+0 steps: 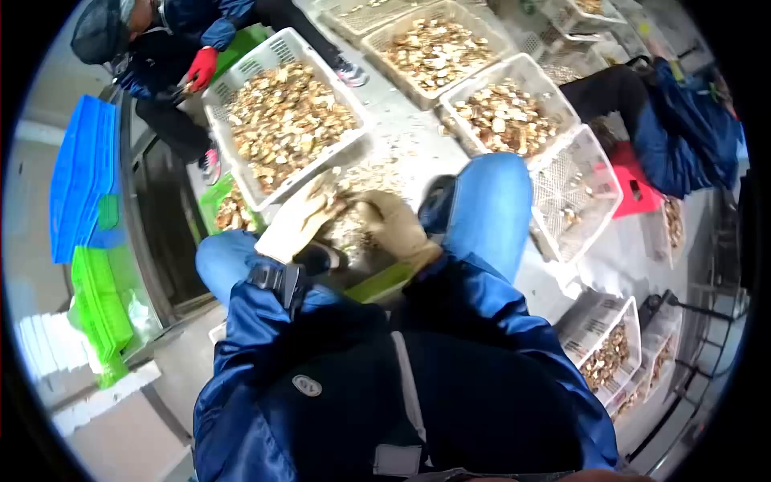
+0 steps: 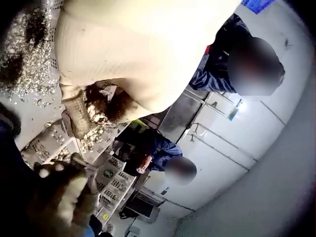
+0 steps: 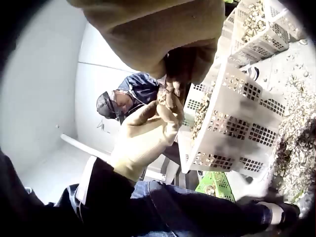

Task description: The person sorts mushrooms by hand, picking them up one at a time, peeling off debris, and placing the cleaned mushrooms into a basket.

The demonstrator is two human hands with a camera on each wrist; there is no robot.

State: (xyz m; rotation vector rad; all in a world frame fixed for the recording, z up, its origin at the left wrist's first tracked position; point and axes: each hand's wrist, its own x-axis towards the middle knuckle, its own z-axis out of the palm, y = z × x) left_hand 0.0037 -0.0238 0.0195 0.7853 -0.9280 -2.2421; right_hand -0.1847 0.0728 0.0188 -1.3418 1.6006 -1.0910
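Observation:
In the head view both hands wear cream gloves and work close together between the knees. The left hand (image 1: 295, 223) curls round brown-and-white mushroom pieces (image 2: 101, 106), partly hidden by the glove in the left wrist view. In the right wrist view its fingers and thumb pinch a small pale piece (image 3: 168, 96). The right hand (image 1: 399, 229) faces it just to the right, fingers curled. A thin grey shiny object (image 2: 85, 164) shows at its fingertips in the left wrist view; most of it is hidden in the glove. Below the hands lies a heap of pale chips (image 1: 353, 233).
A white crate (image 1: 353, 132) of mushroom pieces stands ahead on the left. More filled crates (image 1: 482, 145) stand ahead, and a white crate (image 1: 594, 221) with few pieces is at the right. A person with a red glove (image 1: 202, 67) sits ahead left; another person's sleeve (image 1: 695, 128) is at the right.

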